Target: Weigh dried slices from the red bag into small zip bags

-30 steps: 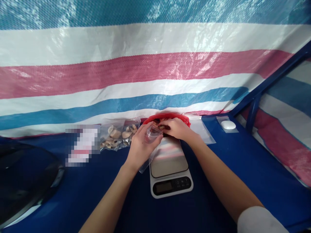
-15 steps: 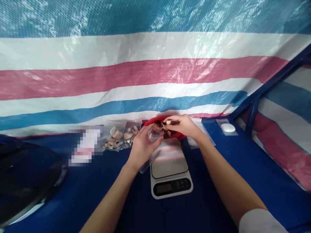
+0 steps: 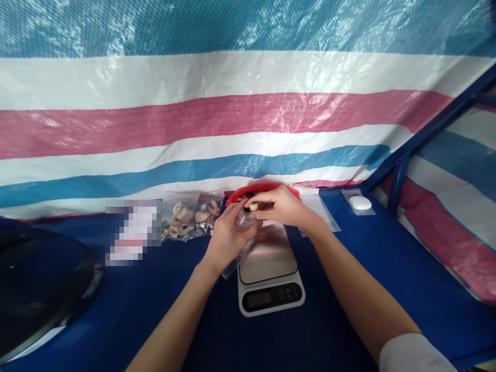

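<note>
My left hand is wrapped round a small clear plastic cup, held above the far left part of the kitchen scale. Right at the cup's mouth, my right hand pinches a pale, dried-looking slice with a dark edge. Behind both hands lies a red basin with brown dried pieces in it, partly hidden by my fingers. A clear plastic bag shows under my left wrist, beside the scale.
Left of the basin lie two clear bags of dried slices. To the right are flat empty plastic bags and a white oval object. A black round object stands at the left; a striped tarpaulin hangs behind.
My right hand has moved left and slightly down from over the basin to the cup, carrying the slice. My left hand still holds the cup in nearly the same place.
</note>
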Available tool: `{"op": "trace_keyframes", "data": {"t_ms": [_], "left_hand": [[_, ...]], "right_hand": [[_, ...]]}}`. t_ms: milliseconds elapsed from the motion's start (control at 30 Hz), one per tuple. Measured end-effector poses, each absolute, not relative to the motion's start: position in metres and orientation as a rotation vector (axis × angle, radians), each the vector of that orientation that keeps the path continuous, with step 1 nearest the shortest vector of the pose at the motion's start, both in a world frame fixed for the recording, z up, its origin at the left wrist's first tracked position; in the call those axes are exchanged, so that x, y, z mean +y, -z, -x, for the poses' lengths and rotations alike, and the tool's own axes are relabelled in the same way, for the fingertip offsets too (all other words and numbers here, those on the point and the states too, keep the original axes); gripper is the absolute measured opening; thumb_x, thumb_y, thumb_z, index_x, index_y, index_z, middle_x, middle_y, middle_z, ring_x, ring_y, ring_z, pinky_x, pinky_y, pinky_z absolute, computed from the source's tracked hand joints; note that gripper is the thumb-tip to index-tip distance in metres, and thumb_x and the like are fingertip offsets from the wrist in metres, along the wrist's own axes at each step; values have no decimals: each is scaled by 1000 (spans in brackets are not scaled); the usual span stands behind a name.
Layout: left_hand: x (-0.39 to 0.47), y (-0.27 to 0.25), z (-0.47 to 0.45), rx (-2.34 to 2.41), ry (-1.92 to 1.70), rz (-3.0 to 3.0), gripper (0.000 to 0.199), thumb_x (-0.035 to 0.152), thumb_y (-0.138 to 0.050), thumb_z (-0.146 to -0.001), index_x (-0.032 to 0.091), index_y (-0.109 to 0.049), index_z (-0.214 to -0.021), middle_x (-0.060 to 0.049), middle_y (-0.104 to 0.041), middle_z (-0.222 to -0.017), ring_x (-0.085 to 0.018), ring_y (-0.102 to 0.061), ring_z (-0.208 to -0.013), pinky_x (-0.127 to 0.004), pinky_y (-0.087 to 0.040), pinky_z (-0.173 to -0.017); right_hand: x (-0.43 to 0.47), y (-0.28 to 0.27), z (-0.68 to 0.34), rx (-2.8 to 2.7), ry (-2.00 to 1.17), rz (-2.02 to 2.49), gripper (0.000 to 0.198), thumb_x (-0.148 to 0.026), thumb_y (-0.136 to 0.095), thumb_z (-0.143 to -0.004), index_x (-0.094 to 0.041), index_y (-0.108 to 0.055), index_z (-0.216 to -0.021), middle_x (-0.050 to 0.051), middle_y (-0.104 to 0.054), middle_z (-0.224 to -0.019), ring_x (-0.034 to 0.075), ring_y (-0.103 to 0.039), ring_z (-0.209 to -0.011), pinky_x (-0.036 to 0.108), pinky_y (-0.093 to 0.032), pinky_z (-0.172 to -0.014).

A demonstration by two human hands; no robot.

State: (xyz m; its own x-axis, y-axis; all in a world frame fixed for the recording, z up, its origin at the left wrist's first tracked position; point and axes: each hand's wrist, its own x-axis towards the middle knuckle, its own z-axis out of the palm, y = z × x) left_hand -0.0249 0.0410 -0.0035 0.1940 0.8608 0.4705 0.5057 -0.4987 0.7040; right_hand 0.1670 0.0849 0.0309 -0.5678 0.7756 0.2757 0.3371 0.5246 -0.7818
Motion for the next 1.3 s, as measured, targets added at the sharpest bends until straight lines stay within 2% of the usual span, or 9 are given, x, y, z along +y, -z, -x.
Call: {"op": "trace_keyframes", "data": {"t_ms": [167,300,467,667,767,900,1167,1300], "left_hand": [[41,3,26,1293,-1199,-2087,50,37,-73,-85,15,-65,-129,-16,-70,-126,-30,-67,-116,-46,-53,-103],[40,1,26,1287,-1190,-2079,46,37,-72,-85,16,-67,-125,-15,-70,-126,-31,-66,-118,-48,-53,-104],[38,-1,25,1287,-1190,-2031,52,39,-77,-82,17,-66,-127,-15,-69,-129,-33,-65,-121,-50,-53,-104],[39,-2,27,1288,-1196,-2002,54,39,-78,-81,19,-65,-130,-13,-70,-126,-32,-66,-119,-50,-56,-100],[40,-2,28,1312,-1218,-1992,57,41,-78,-80,19,-65,-131,-13,-71,-123,-33,-67,-116,-48,-60,-94],[41,-3,30,1338,-1249,-1956,59,45,-79,-79,19,-67,-130,-13,-71,-125,-34,-68,-115,-47,-63,-88],[43,-6,32,1356,-1260,-1919,59,44,-79,-78,19,-68,-130,-13,-71,-126,-30,-69,-111,-42,-64,-85],[43,-6,32,1363,-1253,-1921,59,45,-79,-78,17,-68,-130,-14,-72,-124,-30,-69,-110,-43,-63,-87]], "right_hand": [[83,-36,-166,-2185,-890,932,18,-26,-73,-85,-17,-78,-100,3,-78,-89,16,-68,-76,26,-52,-72],[83,-35,-167,-2158,-976,881,24,-26,-74,-85,-21,-78,-107,3,-79,-100,18,-72,-86,28,-56,-80],[87,-28,-170,-2057,-1112,800,28,-32,-77,-82,-23,-78,-108,4,-79,-106,21,-75,-95,33,-59,-87],[90,-34,-179,-1985,-1211,789,30,-36,-78,-82,-22,-78,-109,5,-79,-107,22,-75,-96,34,-61,-85],[92,-39,-193,-1990,-1086,883,28,-35,-76,-83,-22,-79,-108,5,-79,-109,22,-75,-96,35,-60,-87],[99,-37,-209,-2159,-822,1115,22,-25,-68,-87,-22,-79,-106,3,-79,-107,21,-74,-97,34,-55,-92],[104,-22,-196,-2574,-485,1368,20,-23,-64,-87,-22,-80,-100,6,-79,-105,23,-71,-93,29,-49,-80],[103,-16,-188,-2652,-416,1422,25,-25,-60,-91,-21,-79,-107,9,-78,-110,25,-71,-96,30,-48,-79]]}}
